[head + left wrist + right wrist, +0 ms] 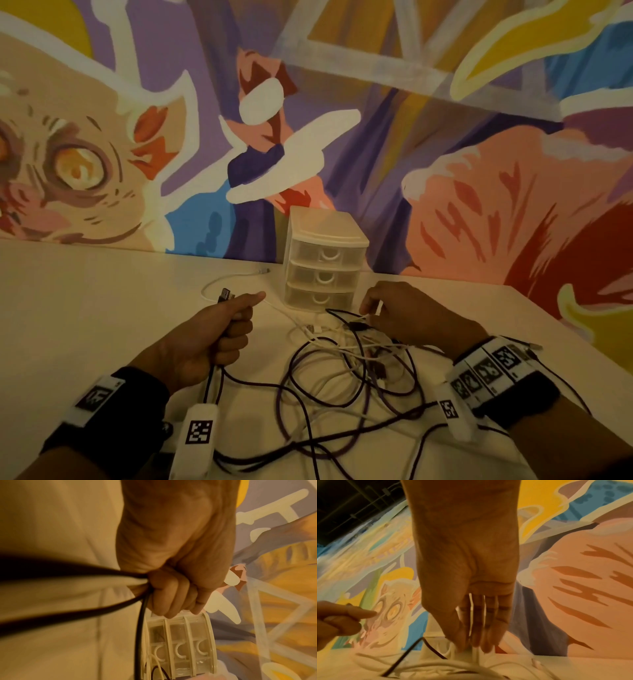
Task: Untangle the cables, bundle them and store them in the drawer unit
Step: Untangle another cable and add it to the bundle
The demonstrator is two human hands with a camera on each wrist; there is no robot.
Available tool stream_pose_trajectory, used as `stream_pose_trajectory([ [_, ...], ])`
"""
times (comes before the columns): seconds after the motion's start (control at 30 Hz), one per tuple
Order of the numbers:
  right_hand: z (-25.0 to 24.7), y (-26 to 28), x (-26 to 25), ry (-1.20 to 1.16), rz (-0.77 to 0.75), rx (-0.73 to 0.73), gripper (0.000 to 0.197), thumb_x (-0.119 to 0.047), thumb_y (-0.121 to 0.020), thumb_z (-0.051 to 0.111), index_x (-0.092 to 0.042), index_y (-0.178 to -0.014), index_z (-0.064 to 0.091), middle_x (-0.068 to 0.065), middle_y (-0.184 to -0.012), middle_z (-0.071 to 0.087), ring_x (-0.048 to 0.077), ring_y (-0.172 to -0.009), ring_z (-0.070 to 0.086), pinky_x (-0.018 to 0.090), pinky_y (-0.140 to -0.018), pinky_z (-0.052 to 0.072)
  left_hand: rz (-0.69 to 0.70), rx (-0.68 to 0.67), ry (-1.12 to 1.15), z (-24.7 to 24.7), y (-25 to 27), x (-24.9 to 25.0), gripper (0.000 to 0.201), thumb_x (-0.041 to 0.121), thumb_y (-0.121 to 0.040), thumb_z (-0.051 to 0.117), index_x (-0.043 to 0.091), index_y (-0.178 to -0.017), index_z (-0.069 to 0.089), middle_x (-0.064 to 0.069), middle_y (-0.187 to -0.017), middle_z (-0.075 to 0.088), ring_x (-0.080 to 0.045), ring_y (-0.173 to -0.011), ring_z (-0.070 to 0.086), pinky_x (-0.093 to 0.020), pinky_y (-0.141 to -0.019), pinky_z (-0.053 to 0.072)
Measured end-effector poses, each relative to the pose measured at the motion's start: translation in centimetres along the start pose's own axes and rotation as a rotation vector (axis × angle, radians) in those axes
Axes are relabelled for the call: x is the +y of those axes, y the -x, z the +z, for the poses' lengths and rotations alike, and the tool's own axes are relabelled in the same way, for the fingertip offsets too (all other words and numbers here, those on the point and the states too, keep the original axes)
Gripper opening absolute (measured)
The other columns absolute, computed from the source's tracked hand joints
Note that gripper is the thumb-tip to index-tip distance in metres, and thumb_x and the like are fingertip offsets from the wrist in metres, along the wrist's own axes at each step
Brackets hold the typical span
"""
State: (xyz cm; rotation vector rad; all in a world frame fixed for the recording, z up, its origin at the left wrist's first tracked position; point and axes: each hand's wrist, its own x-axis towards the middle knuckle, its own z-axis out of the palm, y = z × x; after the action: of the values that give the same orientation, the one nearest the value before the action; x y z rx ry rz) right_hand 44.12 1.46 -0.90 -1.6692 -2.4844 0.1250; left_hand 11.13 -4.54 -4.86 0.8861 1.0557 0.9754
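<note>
Cables: black, purple and white, one knotted heap on the surface, near-centre, between both hands and just near of the drawer unit. Nothing bundled or stored yet, so prob. early untangle stage.

Left hand clenched around a black cable, w/ its USB plug sticking out above the fist. Reason, I'd say: the free end is lifted clear of the heap so the rest can be drawn out behind it. Left wrist view shows two dark strands leaving the fist toward the heap.

Right hand is down on the far-right edge of the heap, fingers extended into the white strands. Looks like it pins or picks at a crossing while the left pulls; real pinch vs. just pressing, can't tell, too blurred.

A white cable loops off far-left, partly outside the knot.

Drawer unit sits at the far edge vs. the mural wall, 3 drawers all closed, fronts facing the person, within reach for stowing.
</note>
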Motion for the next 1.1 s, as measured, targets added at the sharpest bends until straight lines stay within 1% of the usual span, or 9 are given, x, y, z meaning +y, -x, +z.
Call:
stream_pose_trajectory([
  [0.27, 1.0, -1.9, 1.8, 0.070, 0.138, -0.112, 0.012, -0.028, -0.094, 0.072, -0.035, -0.104, 0.074, -0.009, -0.114, 0.071, 0.017, -0.105, 0.066, 0.036, -0.094, 0.056, 0.013, 0.007, 0.005, 0.0, 0.0, 0.2, 0.048, 0.045, -0.093, 0.072, 0.028, -0.067, 0.035, 0.005, -0.065, 0.015, -0.010, -0.047, 0.012, -0.024, -0.042, 0.011],
  [0.4, -4.8, -1.1, 3.6, 0.025, 0.256, 0.285, 0.028, -0.022, -0.090, 0.074, -0.045, -0.076, 0.065, -0.002, -0.098, 0.078, 0.027, -0.089, 0.073, 0.045, -0.080, 0.061, 0.030, 0.028, 0.020, -0.3, 0.1, 0.3, 0.049, 0.043, -0.096, 0.071, 0.028, -0.066, 0.035, 0.005, -0.064, 0.017, -0.010, -0.047, 0.013, -0.023, -0.040, 0.014],
  [0.5, -11.2, 0.2, 2.2, -0.086, 0.142, 0.817, 0.010, -0.023, -0.094, 0.076, -0.033, -0.093, 0.076, 0.004, -0.095, 0.080, 0.028, -0.085, 0.073, 0.042, -0.080, 0.059, 0.029, 0.049, 0.036, -0.4, 0.0, 0.3, 0.049, 0.041, -0.098, 0.069, 0.027, -0.065, 0.036, 0.006, -0.062, 0.020, -0.009, -0.045, 0.015, -0.022, -0.037, 0.017],
  [0.53, -13.1, 0.4, 1.3, -0.089, 0.065, 0.760, 0.004, -0.027, -0.096, 0.077, -0.030, -0.098, 0.079, -0.001, -0.094, 0.080, 0.023, -0.085, 0.073, 0.039, -0.081, 0.058, 0.029, 0.051, 0.039, -0.4, -0.1, 0.2, 0.049, 0.041, -0.097, 0.070, 0.027, -0.065, 0.036, 0.005, -0.062, 0.020, -0.009, -0.045, 0.016, -0.022, -0.037, 0.018],
  [0.63, -17.2, 0.3, -1.3, 0.203, -0.120, 0.016, 0.012, -0.034, -0.096, 0.079, -0.044, -0.089, 0.078, -0.021, -0.078, 0.076, 0.001, -0.072, 0.068, 0.017, -0.068, 0.047, 0.024, 0.062, 0.037, -0.5, -0.2, 0.1, 0.047, 0.043, -0.094, 0.072, 0.027, -0.067, 0.037, 0.004, -0.066, 0.020, -0.010, -0.049, 0.016, -0.024, -0.041, 0.016],
  [0.7, -18.9, -0.8, -1.4, 0.325, -0.100, 0.097, 0.011, -0.030, -0.098, 0.076, -0.039, -0.092, 0.078, -0.015, -0.089, 0.078, 0.003, -0.075, 0.067, 0.015, -0.066, 0.041, 0.028, 0.060, 0.031, -0.5, -0.1, 0.1, 0.047, 0.044, -0.093, 0.073, 0.027, -0.067, 0.037, 0.003, -0.067, 0.018, -0.011, -0.050, 0.015, -0.026, -0.045, 0.015],
  [0.8, -21.7, -1.5, -0.2, 0.007, -0.047, 0.847, 0.013, -0.018, -0.100, 0.065, -0.014, -0.107, 0.075, 0.008, -0.101, 0.075, 0.029, -0.093, 0.068, 0.023, -0.068, 0.039, 0.034, 0.058, 0.029, -0.4, 0.0, 0.0, 0.048, 0.045, -0.091, 0.073, 0.026, -0.065, 0.037, 0.003, -0.067, 0.018, -0.011, -0.049, 0.015, -0.026, -0.044, 0.015],
  [0.97, -19.3, 0.9, -3.9, -0.418, -0.049, 0.539, 0.011, -0.021, -0.104, 0.069, -0.024, -0.110, 0.078, -0.002, -0.084, 0.071, 0.005, -0.075, 0.065, 0.008, -0.062, 0.046, 0.070, 0.064, 0.055, -0.1, 0.2, 0.4, 0.049, 0.045, -0.092, 0.074, 0.026, -0.065, 0.037, 0.003, -0.067, 0.018, -0.011, -0.051, 0.015, -0.028, -0.047, 0.014],
  [1.1, -10.8, 3.5, -8.4, -1.182, 0.013, 0.358, 0.024, -0.011, -0.098, 0.071, -0.022, -0.117, 0.080, 0.016, -0.100, 0.079, 0.023, -0.080, 0.069, 0.025, -0.059, 0.052, 0.130, 0.036, 0.122, 0.9, 0.7, 0.8, 0.051, 0.046, -0.089, 0.076, 0.025, -0.065, 0.037, 0.003, -0.067, 0.017, -0.013, -0.053, 0.015, -0.029, -0.049, 0.014],
])
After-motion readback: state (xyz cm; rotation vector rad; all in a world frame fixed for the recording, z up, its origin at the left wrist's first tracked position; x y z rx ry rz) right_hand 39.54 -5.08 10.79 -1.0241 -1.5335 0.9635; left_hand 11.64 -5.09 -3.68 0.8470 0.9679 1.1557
